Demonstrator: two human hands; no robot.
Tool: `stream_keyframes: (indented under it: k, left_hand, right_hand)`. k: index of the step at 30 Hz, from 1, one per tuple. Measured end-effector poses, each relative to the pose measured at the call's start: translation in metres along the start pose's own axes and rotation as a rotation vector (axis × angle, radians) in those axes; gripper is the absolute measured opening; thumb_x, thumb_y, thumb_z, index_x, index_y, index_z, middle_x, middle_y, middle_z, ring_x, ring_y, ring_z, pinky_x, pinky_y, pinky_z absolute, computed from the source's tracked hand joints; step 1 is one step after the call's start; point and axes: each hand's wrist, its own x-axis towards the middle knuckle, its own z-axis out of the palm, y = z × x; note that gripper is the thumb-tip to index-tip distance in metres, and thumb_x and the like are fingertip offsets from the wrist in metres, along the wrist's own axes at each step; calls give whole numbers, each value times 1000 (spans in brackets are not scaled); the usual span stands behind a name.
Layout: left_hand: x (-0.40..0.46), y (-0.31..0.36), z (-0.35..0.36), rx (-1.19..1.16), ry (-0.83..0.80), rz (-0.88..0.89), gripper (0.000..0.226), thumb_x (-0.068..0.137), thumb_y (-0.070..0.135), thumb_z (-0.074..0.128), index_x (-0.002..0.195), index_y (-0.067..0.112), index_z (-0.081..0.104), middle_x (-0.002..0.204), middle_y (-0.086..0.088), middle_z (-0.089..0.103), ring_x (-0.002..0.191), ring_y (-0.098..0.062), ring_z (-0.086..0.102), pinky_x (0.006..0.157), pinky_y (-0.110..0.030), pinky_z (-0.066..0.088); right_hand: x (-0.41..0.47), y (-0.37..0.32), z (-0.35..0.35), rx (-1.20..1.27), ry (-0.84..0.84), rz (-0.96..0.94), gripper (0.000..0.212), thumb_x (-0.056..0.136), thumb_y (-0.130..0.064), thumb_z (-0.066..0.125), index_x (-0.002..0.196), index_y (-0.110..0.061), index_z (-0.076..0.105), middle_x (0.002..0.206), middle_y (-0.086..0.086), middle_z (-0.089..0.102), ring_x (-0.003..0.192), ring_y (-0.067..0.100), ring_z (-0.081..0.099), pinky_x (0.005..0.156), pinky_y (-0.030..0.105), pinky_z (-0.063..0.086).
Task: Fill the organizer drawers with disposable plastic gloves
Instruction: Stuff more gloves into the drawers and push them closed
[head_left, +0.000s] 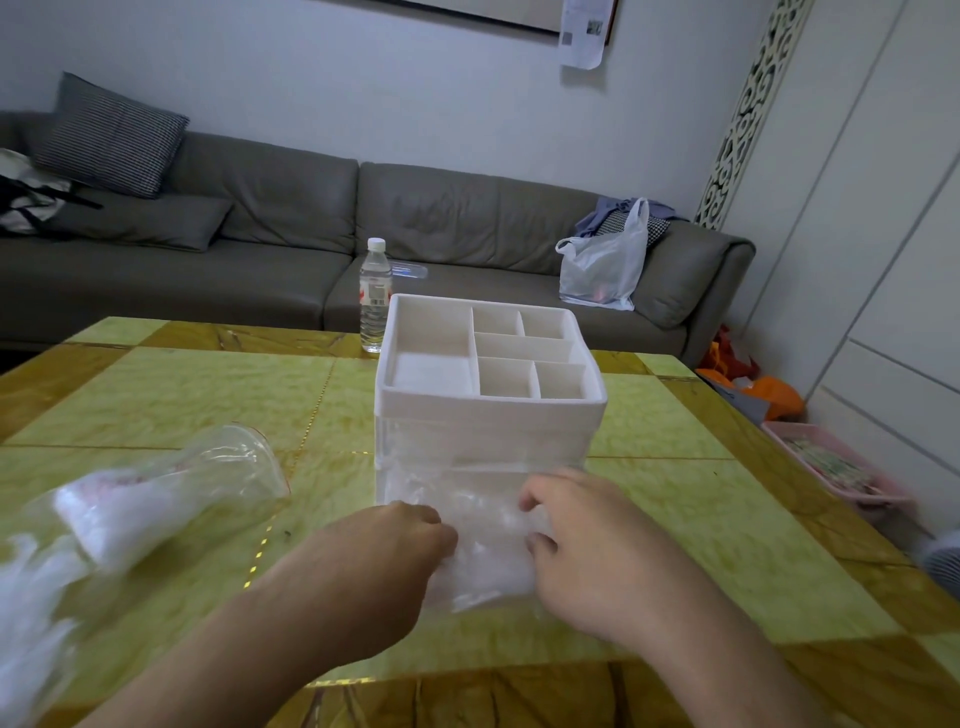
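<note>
The white organizer (491, 400) stands on the worktop (208, 395). Just before its clear lower drawer (483, 488), the left hand (384, 551) and right hand (587, 545) both pinch thin, crumpled, see-through plastic gloves (488, 566).

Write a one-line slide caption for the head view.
Both hands, left hand and right hand, hold clear gloves at the white organizer on the table.

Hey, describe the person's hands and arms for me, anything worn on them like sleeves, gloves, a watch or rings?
Both arms are bare as far up as the picture shows, with no sleeves in view. The left hand and right hand wear no gloves. No watch, bracelet or ring is visible on either, though the fingertips are partly hidden behind clear plastic. The fingernails that show look short and unpainted.
</note>
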Motion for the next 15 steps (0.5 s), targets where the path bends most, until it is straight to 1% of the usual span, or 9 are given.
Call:
stream_keyframes:
  k: [1,3,4,6,7,9,12,14,15]
  left_hand:
    - [0,0,0,6,5,4,41,92,5,41,118,32,58,116,13,56,103,-14,60,70,-29,48]
    - [0,0,0,24,5,1,39,94,8,42,120,33,57,117,13,55,106,-13,59,70,-28,44]
    - [0,0,1,28,3,-1,38,95,9,42,121,33,57,118,13,55,107,-13,59,71,-28,46]
    - [0,-1,1,40,-6,-3,38,95,9,42,120,33,58,119,12,56,107,-13,59,76,-30,51]
    - [-1,-1,1,48,-9,-5,37,95,9,41,119,32,58,119,12,56,107,-13,59,78,-31,53]
    - [-1,0,1,45,-5,-6,37,94,9,41,119,32,57,120,12,56,107,-14,59,80,-33,54]
    - [-5,2,0,9,34,-15,43,94,7,42,126,35,50,127,14,51,106,-15,60,77,-32,52]
    - [-9,4,-3,-9,113,-15,42,93,7,44,125,35,44,125,14,48,101,-15,60,72,-31,51]
    - [-11,5,-6,-13,179,7,39,92,9,45,122,34,45,120,14,49,99,-14,60,68,-30,49]
  right_hand:
    - [-3,-2,-3,11,-11,-55,21,98,-36,63,119,-32,62,125,-18,56,116,8,56,99,32,52]
    - [-6,-8,-5,66,-103,-109,26,92,-49,69,114,-37,63,116,-22,58,110,2,57,97,31,53]
    - [-6,-11,-2,73,-135,-123,23,90,-49,71,109,-38,65,111,-21,61,105,3,59,93,33,55]
    - [-1,-14,8,53,-127,-126,11,90,-37,71,101,-38,68,100,-16,66,94,9,65,85,38,59]
    - [2,-14,13,51,-118,-112,12,91,-30,68,99,-38,69,96,-15,68,89,11,67,82,40,61]
    - [8,-11,22,85,-118,-81,19,92,-22,64,97,-39,70,90,-15,71,83,11,69,78,40,62]
    - [16,-8,31,147,-116,-59,17,92,-22,62,94,-36,71,87,-12,72,78,11,71,75,41,63]
    - [20,-6,35,171,-108,-47,12,92,-26,63,90,-33,72,85,-11,73,76,10,70,72,38,63]
    - [22,-7,37,176,-101,-40,9,92,-28,64,88,-31,72,84,-11,73,75,9,70,71,37,62]
